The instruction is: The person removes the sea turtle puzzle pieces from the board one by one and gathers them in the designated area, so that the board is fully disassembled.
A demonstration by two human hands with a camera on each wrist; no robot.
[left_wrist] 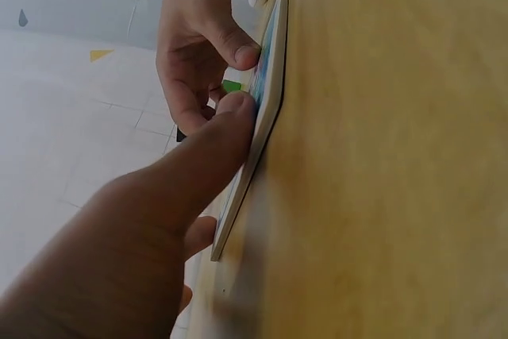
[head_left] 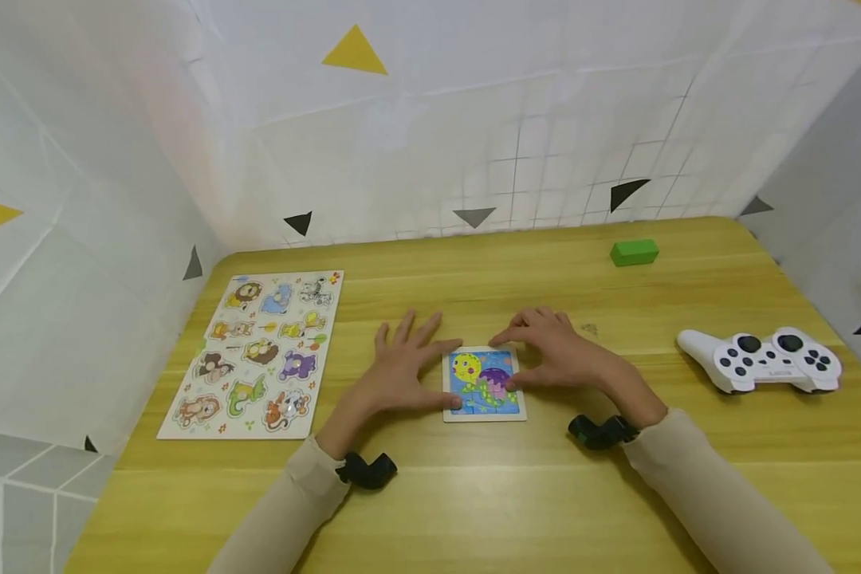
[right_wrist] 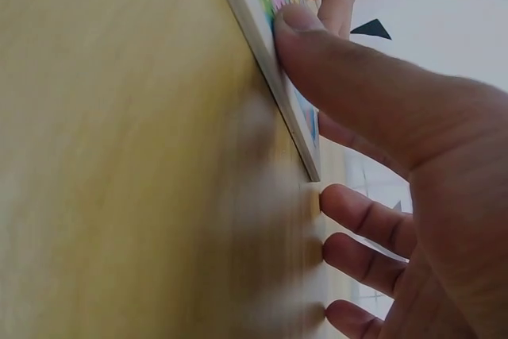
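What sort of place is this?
Probably a makeshift recording booth: white, triangle-printed sheeting on three sides of a yellowish wood-grain table, and black angular devices on both wrists.

Count from our side: one bench, one small square puzzle, one larger board with eleven animal figures, one green block, one game controller. We get two hands, two sleeves, two black wrist devices. On the wall sheeting we see three yellow patches, one cut off by the view's edge, plus seven black or grey triangles.
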